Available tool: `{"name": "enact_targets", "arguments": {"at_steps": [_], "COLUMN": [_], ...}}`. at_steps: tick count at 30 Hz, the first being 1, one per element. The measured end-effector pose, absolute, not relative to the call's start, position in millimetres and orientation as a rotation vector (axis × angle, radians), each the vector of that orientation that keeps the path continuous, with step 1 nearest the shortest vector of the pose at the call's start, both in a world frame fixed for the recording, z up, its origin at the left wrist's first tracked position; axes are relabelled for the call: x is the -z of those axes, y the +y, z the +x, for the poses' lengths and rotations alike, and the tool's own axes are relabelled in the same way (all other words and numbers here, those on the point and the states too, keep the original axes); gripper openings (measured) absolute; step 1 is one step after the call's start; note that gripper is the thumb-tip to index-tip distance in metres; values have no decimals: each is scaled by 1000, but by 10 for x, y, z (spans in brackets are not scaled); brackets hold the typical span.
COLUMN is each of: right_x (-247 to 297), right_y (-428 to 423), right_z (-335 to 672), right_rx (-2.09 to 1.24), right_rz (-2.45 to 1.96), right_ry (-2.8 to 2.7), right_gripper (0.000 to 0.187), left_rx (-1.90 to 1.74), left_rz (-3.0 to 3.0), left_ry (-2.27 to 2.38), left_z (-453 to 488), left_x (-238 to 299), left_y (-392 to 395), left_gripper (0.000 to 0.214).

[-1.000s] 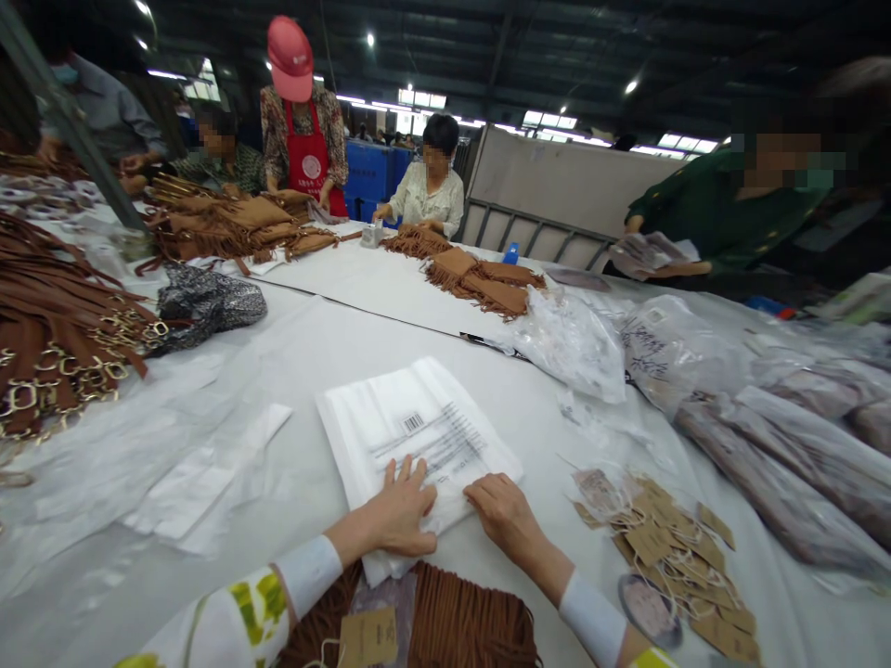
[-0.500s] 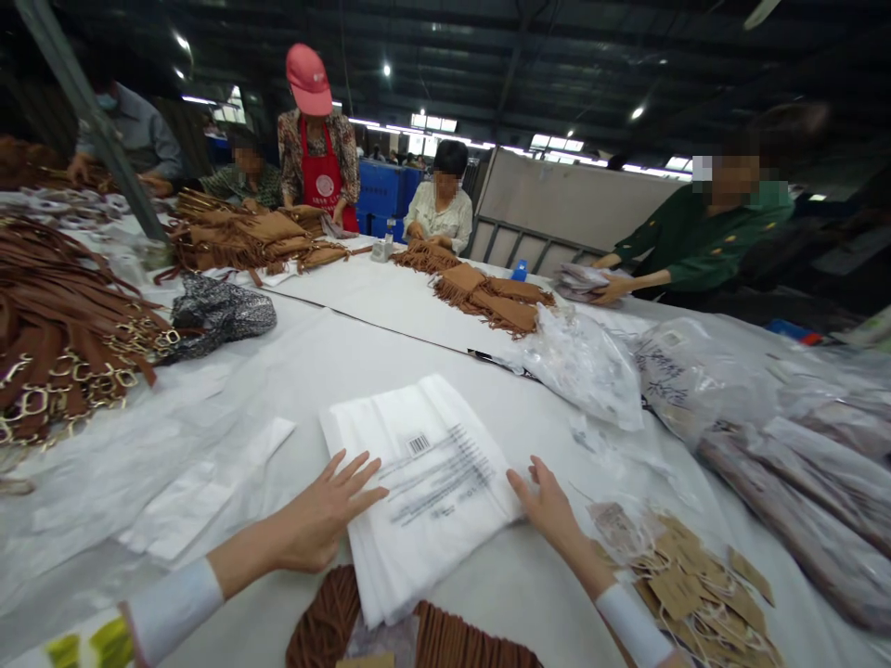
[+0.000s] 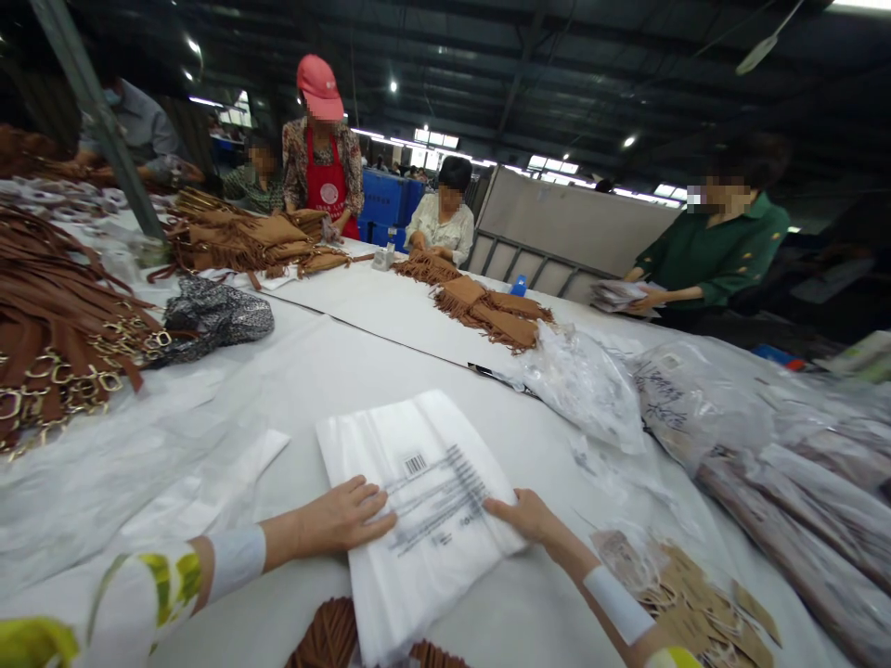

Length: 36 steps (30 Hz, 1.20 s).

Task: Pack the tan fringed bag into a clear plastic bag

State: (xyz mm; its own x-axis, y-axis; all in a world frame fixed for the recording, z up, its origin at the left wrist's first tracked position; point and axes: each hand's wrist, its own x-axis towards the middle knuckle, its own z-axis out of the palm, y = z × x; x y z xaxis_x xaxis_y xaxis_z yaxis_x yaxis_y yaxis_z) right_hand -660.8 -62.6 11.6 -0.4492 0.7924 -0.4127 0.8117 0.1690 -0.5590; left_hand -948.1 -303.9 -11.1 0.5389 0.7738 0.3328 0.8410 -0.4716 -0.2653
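Observation:
A stack of white printed plastic bags (image 3: 418, 501) with a barcode lies on the white table (image 3: 362, 371) in front of me. My left hand (image 3: 341, 520) rests flat on the stack's left edge, fingers stretched out. My right hand (image 3: 525, 515) touches the stack's right edge, fingers out and lightly bent over the top bag. A brown fringed piece (image 3: 334, 640) pokes out from under the near end of the stack.
Brown paper tags (image 3: 703, 603) lie at the right. Filled clear bags (image 3: 800, 482) line the right side. Brown straps with metal rings (image 3: 62, 343) pile at the left. Fringed brown pieces (image 3: 494, 315) lie farther back. Several people stand around the table.
Both hands slid inward along the bag stack. The left moved right onto its edge, the right drew back toward me. The camera tilted up slightly.

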Motion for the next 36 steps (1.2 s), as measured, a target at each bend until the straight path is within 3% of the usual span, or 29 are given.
{"name": "enact_targets", "arguments": {"at_steps": [6, 20, 24, 30, 36], "right_x": [-284, -149, -89, -139, 9], "right_y": [-822, -934, -1016, -1169, -1156], "right_z": [-6659, -6420, -6391, -6340, -6342], "right_rx": [1614, 2108, 2121, 2196, 1676], "right_rz": [1579, 1612, 1744, 1601, 1739], "right_ry": [2172, 2140, 2133, 2161, 2557], "right_gripper": [38, 48, 48, 67, 87], "left_rx": [459, 526, 476, 501, 570], "left_rz": [-2286, -2330, -2385, -2366, -2346], "left_ry": [-1268, -1246, -1231, -1204, -1236], "left_z": [-9533, -9663, -9705, -9694, -9693], "left_x": [259, 408, 384, 342, 439], "left_y": [-3062, -3009, -3000, -2988, -2988], "left_gripper": [18, 17, 27, 15, 15]}}
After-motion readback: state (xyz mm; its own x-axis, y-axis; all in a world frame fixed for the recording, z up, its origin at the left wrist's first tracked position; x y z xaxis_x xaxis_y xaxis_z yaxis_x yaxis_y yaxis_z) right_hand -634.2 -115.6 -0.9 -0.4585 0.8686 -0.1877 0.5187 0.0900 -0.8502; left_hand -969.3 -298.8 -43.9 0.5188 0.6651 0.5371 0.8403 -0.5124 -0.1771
